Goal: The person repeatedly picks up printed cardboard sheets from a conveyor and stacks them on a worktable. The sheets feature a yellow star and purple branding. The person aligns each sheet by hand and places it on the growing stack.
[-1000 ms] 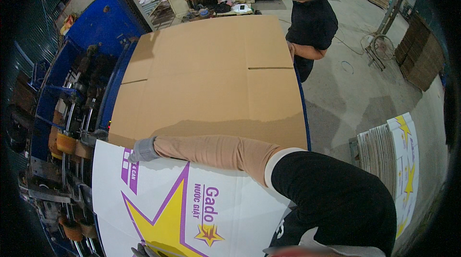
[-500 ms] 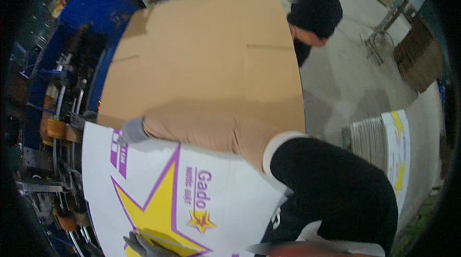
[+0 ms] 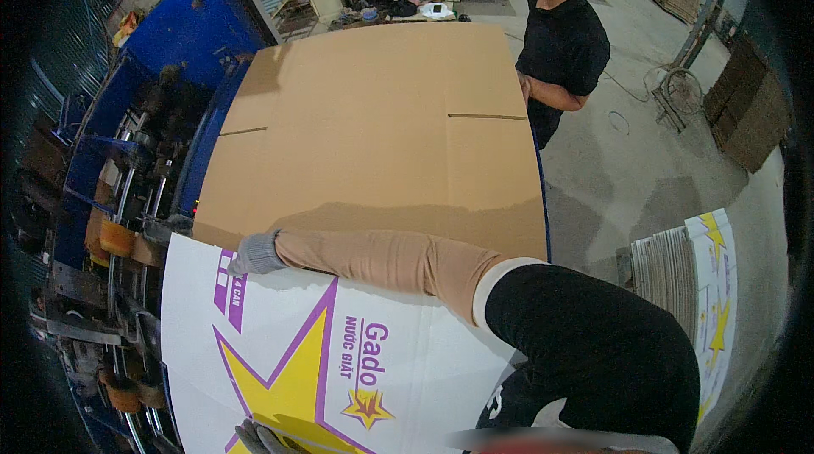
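A large white cardboard sheet (image 3: pixel 288 310), printed with a yellow star outlined in purple, lies in front of me. My right hand (image 3: pixel 252 256), in a grey glove, is at its far left corner. The fingers are closed over the sheet's edge on the printed side; the thumb is hidden. My right arm reaches across from the lower right in a tan sleeve. At the bottom, my left hand (image 3: pixel 264 439), also gloved in grey, rests on the star with fingers spread; the lower frame edge cuts it off. Beyond the white sheet lies plain brown cardboard (image 3: pixel 373 149) with slots cut in its sides.
A blue machine (image 3: pixel 195 22) with metal shafts and orange rollers (image 3: pixel 117 238) runs along the left. At the far right corner of the brown cardboard stands a person in black (image 3: pixel 564 47). A stack of printed cardboard (image 3: pixel 670 276) sits on the floor at right.
The view has shifted, so the sheets appear lower. The person in black, bent over before, now stands more upright. My hands stay at about the same places on the white sheet.
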Demonstrator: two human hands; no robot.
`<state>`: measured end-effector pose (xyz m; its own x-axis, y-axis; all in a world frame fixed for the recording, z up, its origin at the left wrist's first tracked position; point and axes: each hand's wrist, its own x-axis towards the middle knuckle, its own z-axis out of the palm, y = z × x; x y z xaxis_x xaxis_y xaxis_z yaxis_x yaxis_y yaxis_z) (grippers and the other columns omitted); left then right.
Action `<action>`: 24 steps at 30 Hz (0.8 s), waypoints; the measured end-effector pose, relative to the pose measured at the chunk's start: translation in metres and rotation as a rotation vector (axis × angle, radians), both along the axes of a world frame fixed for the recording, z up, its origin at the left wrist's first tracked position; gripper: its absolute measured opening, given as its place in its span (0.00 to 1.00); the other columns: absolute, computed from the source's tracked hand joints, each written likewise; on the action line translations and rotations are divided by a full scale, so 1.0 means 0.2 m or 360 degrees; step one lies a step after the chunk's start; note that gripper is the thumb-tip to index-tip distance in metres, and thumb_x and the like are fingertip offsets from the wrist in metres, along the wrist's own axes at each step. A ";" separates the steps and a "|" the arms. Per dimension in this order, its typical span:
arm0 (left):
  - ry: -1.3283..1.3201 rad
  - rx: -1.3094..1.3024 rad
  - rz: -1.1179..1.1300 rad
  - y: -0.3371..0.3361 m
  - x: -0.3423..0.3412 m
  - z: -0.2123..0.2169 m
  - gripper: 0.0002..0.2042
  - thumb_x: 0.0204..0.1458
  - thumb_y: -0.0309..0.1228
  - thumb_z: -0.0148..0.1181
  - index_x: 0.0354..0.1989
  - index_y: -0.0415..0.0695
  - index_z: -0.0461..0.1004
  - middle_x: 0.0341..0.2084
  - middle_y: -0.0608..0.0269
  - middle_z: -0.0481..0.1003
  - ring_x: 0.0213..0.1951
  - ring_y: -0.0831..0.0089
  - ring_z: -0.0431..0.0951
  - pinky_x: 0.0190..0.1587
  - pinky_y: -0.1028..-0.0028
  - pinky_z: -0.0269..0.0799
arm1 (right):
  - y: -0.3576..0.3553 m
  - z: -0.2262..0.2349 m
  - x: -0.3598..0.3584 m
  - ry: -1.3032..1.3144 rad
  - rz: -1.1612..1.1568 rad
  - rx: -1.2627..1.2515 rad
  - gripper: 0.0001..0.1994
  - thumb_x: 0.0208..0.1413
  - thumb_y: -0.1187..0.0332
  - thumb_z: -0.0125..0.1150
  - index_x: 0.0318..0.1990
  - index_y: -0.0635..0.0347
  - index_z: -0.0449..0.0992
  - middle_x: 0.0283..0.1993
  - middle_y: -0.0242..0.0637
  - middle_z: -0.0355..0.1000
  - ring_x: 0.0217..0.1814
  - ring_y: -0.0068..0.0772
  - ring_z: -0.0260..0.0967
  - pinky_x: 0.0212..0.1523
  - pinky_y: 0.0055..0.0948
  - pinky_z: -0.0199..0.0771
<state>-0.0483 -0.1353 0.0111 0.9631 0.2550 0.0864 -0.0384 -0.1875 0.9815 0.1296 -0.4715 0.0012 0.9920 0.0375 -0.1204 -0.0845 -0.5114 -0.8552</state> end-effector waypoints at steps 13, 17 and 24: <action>-0.0053 0.0014 -0.0044 -0.02 0.00 0.01 0.27 0.55 0.28 0.57 0.63 0.35 0.57 0.54 0.50 0.68 0.52 0.61 0.70 0.52 0.66 0.68 | -0.01 0.02 -0.03 -0.0039 0.0081 -0.0081 0.31 0.52 0.40 0.51 0.37 0.66 0.78 0.35 0.54 0.75 0.37 0.51 0.72 0.40 0.46 0.68; -0.0049 0.0043 -0.0029 -0.01 -0.02 0.00 0.27 0.55 0.28 0.57 0.63 0.35 0.58 0.54 0.50 0.68 0.52 0.61 0.69 0.52 0.66 0.68 | -0.01 0.04 -0.05 0.0062 0.0023 -0.0025 0.30 0.53 0.41 0.51 0.38 0.65 0.78 0.38 0.55 0.74 0.39 0.52 0.71 0.42 0.47 0.68; -0.0018 0.0007 -0.0152 -0.01 0.01 -0.03 0.27 0.56 0.29 0.56 0.62 0.35 0.58 0.53 0.50 0.68 0.51 0.61 0.69 0.53 0.66 0.68 | -0.04 -0.01 -0.04 -0.0071 0.0141 -0.0078 0.32 0.51 0.39 0.54 0.42 0.64 0.78 0.41 0.52 0.75 0.42 0.47 0.72 0.45 0.45 0.68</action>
